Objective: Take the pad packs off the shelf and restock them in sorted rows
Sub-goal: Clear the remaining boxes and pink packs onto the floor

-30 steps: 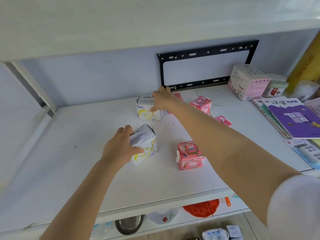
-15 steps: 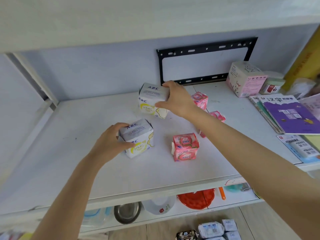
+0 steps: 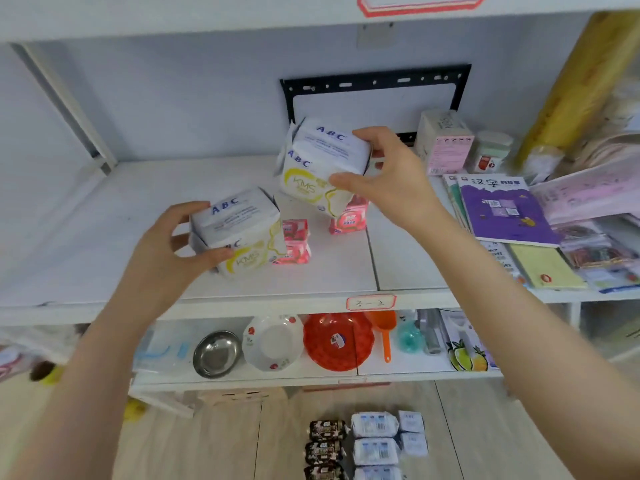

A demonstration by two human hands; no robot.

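Now | left hand (image 3: 166, 247) is clamping near white-and-yellow plastic pad pack (image 3: 239, 223) | right hand (image 3: 388, 178) is gripping twin pack (image 3: 322, 157), farther right, above white shelf (image 3: 86, 220)

Small shop, labelled white shelf (image 3: 86, 237), stocked bowls (image 3: 270, 342), books (image 3: 502, 213), pad packs (image 3: 242, 220)

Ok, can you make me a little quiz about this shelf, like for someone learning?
1. True or false: the left hand holds a pink pack.
2. Which letters are printed on the white pack in the right hand? A) ABC B) XYZ C) KFC
3. What colour is the round basket on the lower shelf?
Key: 1 false, it holds the other white pack; 2 A; 3 red.
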